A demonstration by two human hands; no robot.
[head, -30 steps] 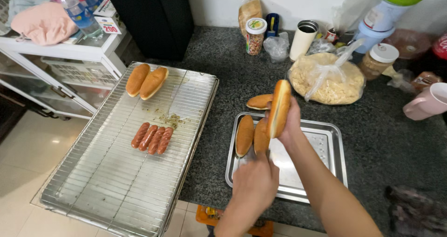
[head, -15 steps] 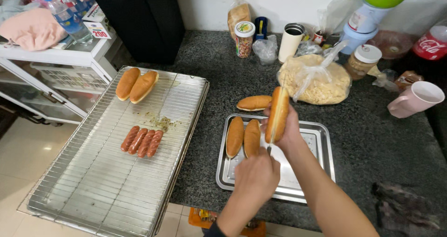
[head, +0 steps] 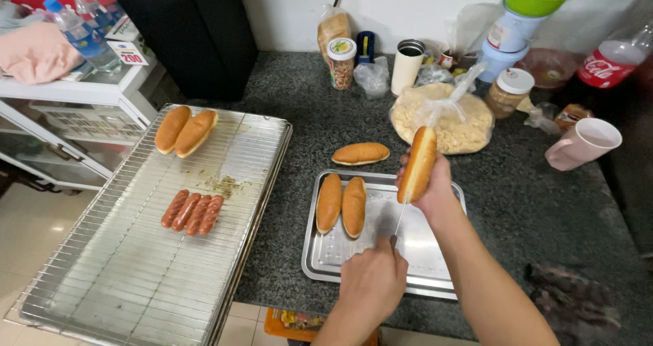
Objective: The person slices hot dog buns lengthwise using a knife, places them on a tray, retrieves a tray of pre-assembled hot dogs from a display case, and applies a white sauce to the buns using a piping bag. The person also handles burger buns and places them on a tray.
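Note:
My right hand (head: 437, 191) holds a long golden bun (head: 417, 163) upright on its edge above a steel tray (head: 422, 254). My left hand (head: 373, 281) grips a thin knife (head: 400, 218) whose blade points up at the lower end of that bun. Two more buns (head: 341, 204) lie side by side on the left part of the tray. Another bun (head: 360, 153) rests on the dark counter just behind the tray.
A large wire rack (head: 136, 271) on the left carries two buns (head: 183, 129) and several sausages (head: 192, 212). At the back stand a bag of crumbs (head: 442, 118), jars, a tumbler (head: 408, 67), a soda bottle (head: 609, 63) and a pink mug (head: 581, 144).
The held bun has drifted a little to the right, away from the two buns on the tray. My left hand stays low with the knife under it.

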